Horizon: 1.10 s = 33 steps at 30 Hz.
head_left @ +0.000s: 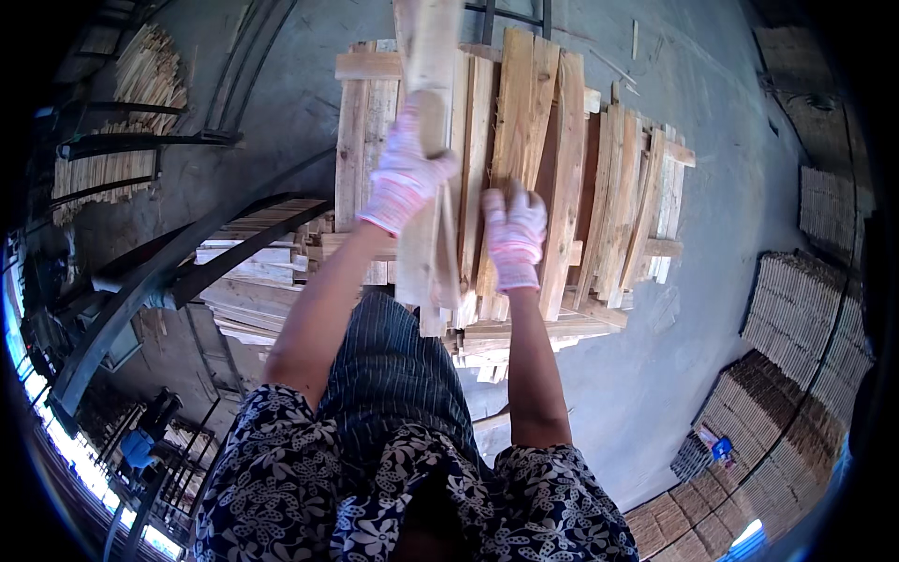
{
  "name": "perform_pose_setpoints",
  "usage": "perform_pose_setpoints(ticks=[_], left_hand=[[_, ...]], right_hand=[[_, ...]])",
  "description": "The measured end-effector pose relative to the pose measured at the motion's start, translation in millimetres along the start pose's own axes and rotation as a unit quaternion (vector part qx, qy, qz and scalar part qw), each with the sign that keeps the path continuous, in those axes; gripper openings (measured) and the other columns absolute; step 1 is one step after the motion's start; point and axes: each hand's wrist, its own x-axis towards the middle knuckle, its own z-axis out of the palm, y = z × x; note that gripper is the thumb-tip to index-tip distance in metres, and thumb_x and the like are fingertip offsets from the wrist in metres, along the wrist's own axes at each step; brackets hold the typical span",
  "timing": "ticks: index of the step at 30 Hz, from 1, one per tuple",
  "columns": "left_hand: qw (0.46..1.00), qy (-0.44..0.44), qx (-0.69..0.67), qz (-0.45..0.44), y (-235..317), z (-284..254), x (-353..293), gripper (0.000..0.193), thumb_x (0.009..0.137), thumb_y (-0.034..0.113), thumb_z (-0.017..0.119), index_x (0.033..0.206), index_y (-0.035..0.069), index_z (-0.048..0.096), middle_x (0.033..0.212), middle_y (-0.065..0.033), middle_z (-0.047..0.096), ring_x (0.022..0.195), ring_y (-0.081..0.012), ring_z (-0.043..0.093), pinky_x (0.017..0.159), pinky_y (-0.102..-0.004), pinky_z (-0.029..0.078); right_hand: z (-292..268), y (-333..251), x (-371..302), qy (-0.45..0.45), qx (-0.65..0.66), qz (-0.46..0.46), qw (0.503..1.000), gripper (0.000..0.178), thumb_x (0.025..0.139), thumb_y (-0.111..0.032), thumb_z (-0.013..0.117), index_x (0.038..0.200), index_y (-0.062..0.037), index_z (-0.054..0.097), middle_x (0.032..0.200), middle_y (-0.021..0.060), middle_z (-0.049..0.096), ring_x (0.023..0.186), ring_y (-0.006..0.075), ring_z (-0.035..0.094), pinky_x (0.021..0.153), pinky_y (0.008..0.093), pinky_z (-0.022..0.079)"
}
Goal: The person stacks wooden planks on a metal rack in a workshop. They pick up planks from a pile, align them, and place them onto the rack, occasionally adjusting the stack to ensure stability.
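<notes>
Both hands are gloved in pink-and-white knit and up on the wood. Left hand [405, 178] is wrapped tight around a long pale plank [429, 159], fingers curled over its edge, and that board runs from about 12 o'clock at the top of the frame down to roughly the middle, tilted up off the pile rather than lying flat with the rest. Right hand [514, 236] sits just to the right of it, at about 1 o'clock from the frame centre, palm down with fingers bent over the top of another board; looks like a loose grip or just a press, can't tell for sure whether it's actually clamped on.

Going left to right across the scene: at 9 to 10 o'clock a dark metal rack [140, 272] with thin wood strips [140, 75] stacked behind it, then a low heap of short offcuts [253, 272] at the left arm's elbow, then the main stack of rough planks [599, 187] under the hands, spreading out toward 2 o'clock. Far right, 3 to 5 o'clock, neat bundles of slats [796, 309] sit on the grey concrete floor [655, 375].

Progress-wise, I'd guess it's mid-sort: one board lifted, plenty of messy, uneven planks left on the pile, while the tidy bundles look done.
</notes>
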Motion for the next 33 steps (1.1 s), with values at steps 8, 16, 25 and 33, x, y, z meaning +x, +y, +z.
perform_pose_setpoints(ticks=[8, 16, 25, 33], left_hand=[[0.968, 0.032, -0.223, 0.111, -21.3, 8.2, -54.2, 0.091, 0.080, 0.011, 0.076, 0.157, 0.004, 0.029, 0.146, -0.0182, 0.049, 0.141, -0.0282, 0.040, 0.115, -0.0363, 0.037], [0.951, 0.139, -0.278, 0.012, -61.5, -104.2, -60.5, 0.088, 0.082, -0.004, 0.072, 0.156, 0.019, 0.030, 0.113, -0.0020, 0.056, 0.092, -0.0108, 0.058, 0.080, -0.0267, 0.055], [0.956, 0.054, -0.289, -0.023, -69.2, -49.2, -65.7, 0.095, 0.078, 0.006, 0.078, 0.157, 0.008, 0.025, 0.146, -0.0118, 0.045, 0.130, -0.0236, 0.046, 0.108, -0.0350, 0.043], [0.976, -0.102, -0.141, -0.133, -78.1, 55.4, -21.7, 0.097, 0.080, 0.018, 0.076, 0.161, 0.020, 0.024, 0.151, -0.0239, 0.041, 0.138, -0.0367, 0.045, 0.116, -0.0419, 0.039]], right_hand=[[-38.7, -13.7, -7.1, 0.069, 0.198, -0.013, 0.978, 0.042, 0.102, -0.028, 0.059, 0.134, -0.0013, 0.061, 0.126, 0.0204, 0.066, 0.116, 0.0327, 0.064, 0.102, 0.0407, 0.049], [61.7, -116.0, -14.4, 0.010, -0.148, -0.176, 0.973, 0.055, 0.090, -0.024, 0.067, 0.139, -0.0111, 0.047, 0.117, 0.0225, 0.056, 0.103, 0.0360, 0.061, 0.081, 0.0488, 0.053], [-36.3, -70.0, -36.6, 0.044, 0.032, -0.179, 0.982, 0.066, 0.077, -0.011, 0.074, 0.139, -0.0125, 0.053, 0.113, 0.0281, 0.056, 0.101, 0.0416, 0.059, 0.086, 0.0507, 0.052], [-42.5, 122.6, 22.0, 0.061, -0.123, 0.003, 0.991, 0.060, 0.092, -0.030, 0.070, 0.147, -0.0318, 0.045, 0.135, 0.0235, 0.047, 0.122, 0.0441, 0.051, 0.101, 0.0549, 0.045]])
